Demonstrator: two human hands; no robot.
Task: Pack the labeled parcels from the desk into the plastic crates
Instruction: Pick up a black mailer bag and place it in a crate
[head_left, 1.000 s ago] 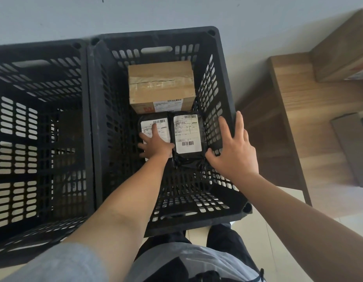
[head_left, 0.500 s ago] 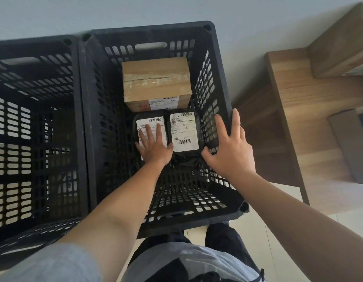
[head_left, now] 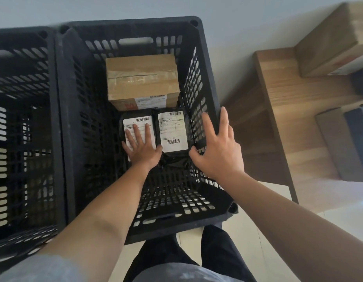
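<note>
So the two black poly-bag parcels are sitting side by side on the floor of the middle crate (head_left: 209, 110), labels up, butted right against the cardboard box (head_left: 143, 80) that fills the crate's far end. The left bag (head_left: 136, 123) is the one I'm dealing with: my left hand (head_left: 141, 148) lies flat on its label, fingers (head_left: 136, 132) straight and a bit spread, just pressing, not gripping anything. The right bag (head_left: 172, 131) is tucked against the crate's right wall.

My right hand (head_left: 217, 153) is wide open too, holding nothing, hovering around the right wall near that bag. Can't honestly tell if it's touching the rim or just above it.

Tip for this bit, I'd say: push the soft bags down flat and snug toward the box so no space gets wasted, keep labels facing up, and leave the near half of the crate floor free for the next ones. Don't crumple the loose plastic tail at the bag's near end under anything.

There's another crate (head_left: 24, 119) touching on the left, and more parcels waiting on the worktop (head_left: 298, 119) to the right, including a cardboard one (head_left: 329, 41) at its far edge.
</note>
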